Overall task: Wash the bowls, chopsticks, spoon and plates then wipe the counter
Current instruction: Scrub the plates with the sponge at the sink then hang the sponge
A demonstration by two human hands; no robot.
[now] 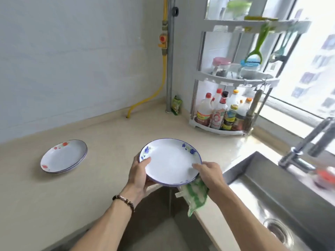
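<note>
Corner kitchen, pale tiled wall, bright window (308, 57) at 2 o'clock; beige L-shaped counter (108, 134) runs under both. Steel sink (282, 194) at 4 o'clock, drain near its lower end, faucet (308, 142) at its far side, blurred. Person stands at the counter's inner corner, both forearms in view. Blue-flowered plate (170, 161) held centre, above the counter edge, tilted slightly toward the person; looks clean, white well, blue rim. L hand (139, 175) grips its 9 o'clock rim, thumb on the upper face, fingers curled beneath; beaded bracelet (124, 201) on that wrist. R hand (208, 173) pinches the rim at 4 o'clock, thumb on top, and holds a green-white dishcloth (196, 194) bunched under the plate; cloth hangs down over the counter edge. Red-flowered plates (63, 156), stacked, count unclear (2+), rest on the counter at 9 o'clock, well apart from the held plate. Three-tier corner rack (233, 80) at 1 o'clock: sauce bottles (221, 113) on bottom tier, jars on mid tier, green peeler (257, 46) hanging from top. Yellow gas hose (159, 82) drops down the wall at 12 o'clock into the counter. Small green packet (176, 105) leans against the grey pipe beside it.
</note>
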